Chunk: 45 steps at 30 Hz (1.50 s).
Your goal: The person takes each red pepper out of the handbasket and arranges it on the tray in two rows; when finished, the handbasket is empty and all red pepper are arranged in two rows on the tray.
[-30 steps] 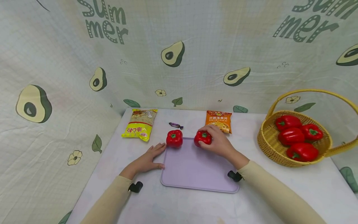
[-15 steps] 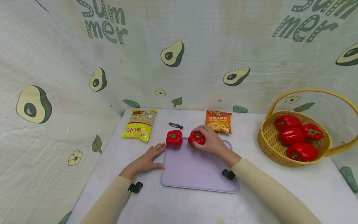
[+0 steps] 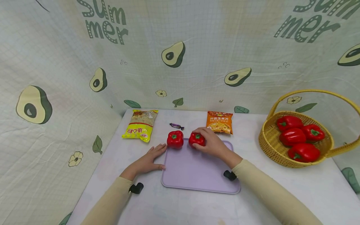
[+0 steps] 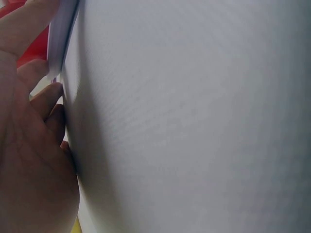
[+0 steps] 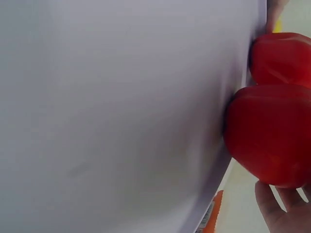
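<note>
My right hand [image 3: 212, 142] grips a red bell pepper [image 3: 197, 140] at the far edge of the lilac tray [image 3: 194, 168]. In the right wrist view that pepper [image 5: 269, 133] hides part of a second one, and my fingertips show beneath it. The second red bell pepper [image 3: 175, 139] sits on the tray's far left corner. My left hand [image 3: 147, 159] lies with straight fingers along the tray's left edge, thumb and fingertips at the rim. The left wrist view shows this hand [image 4: 34, 155] beside the tray's rim [image 4: 63, 36].
A yellow wicker basket [image 3: 262, 140] with several red bell peppers stands at the right. Along the back lie a yellow bag [image 3: 140, 125], a purple wrapped candy [image 3: 176, 126] and an orange snack bag [image 3: 220, 122].
My right hand has moved left with the bell pepper, bringing it nearer the other one; in the last half second it has barely shifted. My left hand has stayed put.
</note>
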Tool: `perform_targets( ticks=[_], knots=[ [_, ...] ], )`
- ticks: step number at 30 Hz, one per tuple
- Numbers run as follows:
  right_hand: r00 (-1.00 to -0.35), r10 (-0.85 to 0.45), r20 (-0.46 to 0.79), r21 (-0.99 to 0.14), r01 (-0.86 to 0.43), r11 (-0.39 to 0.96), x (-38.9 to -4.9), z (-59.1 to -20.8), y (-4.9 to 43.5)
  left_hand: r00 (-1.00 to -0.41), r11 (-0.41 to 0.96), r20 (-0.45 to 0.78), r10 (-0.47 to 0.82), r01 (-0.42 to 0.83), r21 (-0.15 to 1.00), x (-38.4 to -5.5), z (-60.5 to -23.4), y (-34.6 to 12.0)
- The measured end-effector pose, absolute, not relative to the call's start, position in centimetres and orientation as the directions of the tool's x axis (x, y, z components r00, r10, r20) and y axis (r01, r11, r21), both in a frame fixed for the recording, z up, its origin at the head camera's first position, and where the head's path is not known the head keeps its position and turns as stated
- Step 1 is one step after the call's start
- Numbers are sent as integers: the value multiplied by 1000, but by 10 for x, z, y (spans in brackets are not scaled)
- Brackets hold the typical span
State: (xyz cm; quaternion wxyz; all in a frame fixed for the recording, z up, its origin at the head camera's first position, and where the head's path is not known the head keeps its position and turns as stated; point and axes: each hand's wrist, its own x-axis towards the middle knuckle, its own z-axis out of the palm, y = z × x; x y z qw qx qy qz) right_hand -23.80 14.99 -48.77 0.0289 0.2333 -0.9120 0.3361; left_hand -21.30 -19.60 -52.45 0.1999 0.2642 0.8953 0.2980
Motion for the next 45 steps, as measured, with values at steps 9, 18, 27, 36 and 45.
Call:
perform_targets(
  ticks=[9, 18, 27, 36, 45],
  knots=[
    [-903, -399, 161, -619, -407, 672, -236, -485, 150, -784, 694, -213, 583, 345, 632, -214, -525, -196],
    [-905, -400, 144, -632, -395, 667, -237, -485, 153, -785, 706, -227, 576, 338, 622, -214, -526, -196],
    [-913, -380, 148, -633, -382, 673, -234, -482, 159, -787, 698, -214, 578, 342, 629, -214, -526, -196],
    [-920, -354, 169, -625, -378, 683, -225, -471, 176, -790, 720, -242, 564, 326, 613, -215, -528, -196],
    [-920, -328, 215, -608, -389, 692, -214, -465, 204, -789, 715, -236, 567, 329, 617, -215, -528, -197]
  ],
)
